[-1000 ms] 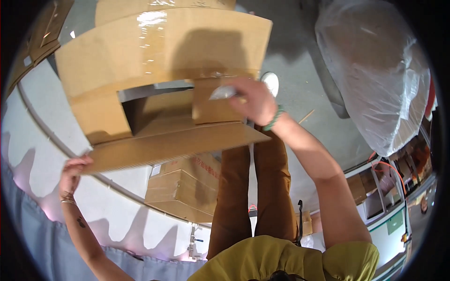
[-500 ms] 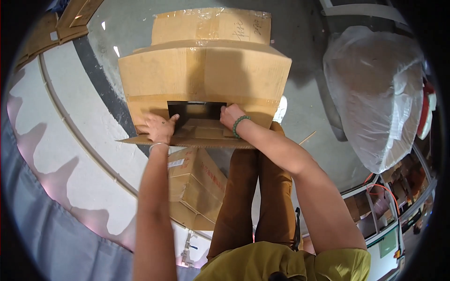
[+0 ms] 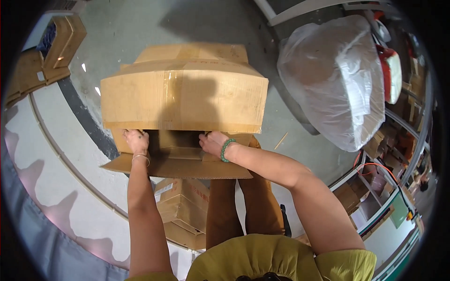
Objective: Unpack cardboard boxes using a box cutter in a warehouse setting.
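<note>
In front of me is a large brown cardboard box [image 3: 183,105] with its near end open, its dark inside partly showing. A wide flap [image 3: 187,169] hangs out toward me along the lower edge of the opening. My left hand [image 3: 137,142], with a thin bangle at the wrist, has its fingers curled at the left side of the opening. At the right side, my right hand [image 3: 216,144], wearing a green bead bracelet, grips the box's edge with bent fingers. The upper panel partly hides the fingertips of both hands.
A second, smaller cardboard box [image 3: 183,206] stands below, beside my legs. A large bundle in clear plastic [image 3: 335,79] is on the right, with cluttered shelving behind it. Folded cardboard [image 3: 65,42] lies at the far left. A thin stick [image 3: 281,140] is on the floor.
The box now sits lower and further left in the picture, its top tipped toward me. My left hand went from spread fingers to curled ones; my right hand still holds its side.
</note>
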### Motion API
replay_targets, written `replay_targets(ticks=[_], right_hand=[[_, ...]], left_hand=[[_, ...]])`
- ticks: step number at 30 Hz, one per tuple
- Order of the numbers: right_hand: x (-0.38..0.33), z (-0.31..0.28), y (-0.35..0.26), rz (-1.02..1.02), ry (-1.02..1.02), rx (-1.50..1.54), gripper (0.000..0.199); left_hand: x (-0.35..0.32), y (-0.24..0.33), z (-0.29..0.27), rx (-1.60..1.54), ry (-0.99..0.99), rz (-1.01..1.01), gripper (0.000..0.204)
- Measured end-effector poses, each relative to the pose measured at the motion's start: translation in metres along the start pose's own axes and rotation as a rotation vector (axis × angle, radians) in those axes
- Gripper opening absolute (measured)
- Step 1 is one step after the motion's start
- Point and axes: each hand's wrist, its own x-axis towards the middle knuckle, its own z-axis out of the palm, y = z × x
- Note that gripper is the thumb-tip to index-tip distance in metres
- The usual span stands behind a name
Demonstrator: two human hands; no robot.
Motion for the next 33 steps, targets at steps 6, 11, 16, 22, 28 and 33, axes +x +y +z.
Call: replay_targets(ticks=[6,11,16,22,28,33], right_hand=[[-0.020,-0.135,-0.045,-0.202,0.137,-0.097,0.016],[-0.054,-0.219,-0.071,-0.343,0.119,-0.292,0.016],[-0.111,-0.319,-0.094,-0.379,0.408,-0.485,0.010],[-0.169,-0.375,-0.058,-0.462,0.611,-0.626,0.012],[-0.211,-0.392,-0.112,-0.686,0.585,-0.700,0.009],[-0.249,-0.393,-0.144,-0.580,0.542,-0.600,0.011]], left_hand=[[-0.052,-0.059,-0.128,-0.289,0.360,0.002,0.067],[-0.088,-0.082,-0.202,-0.374,0.316,0.072,0.067],[-0.118,-0.249,-0.277,-0.798,0.150,0.023,0.040],[-0.225,-0.341,-0.341,-0.712,0.540,0.306,0.038],[-0.165,-0.208,-0.271,-0.305,-0.194,0.137,0.101],[-0.114,-0.067,-0.217,-0.176,-0.416,0.272,0.115]])
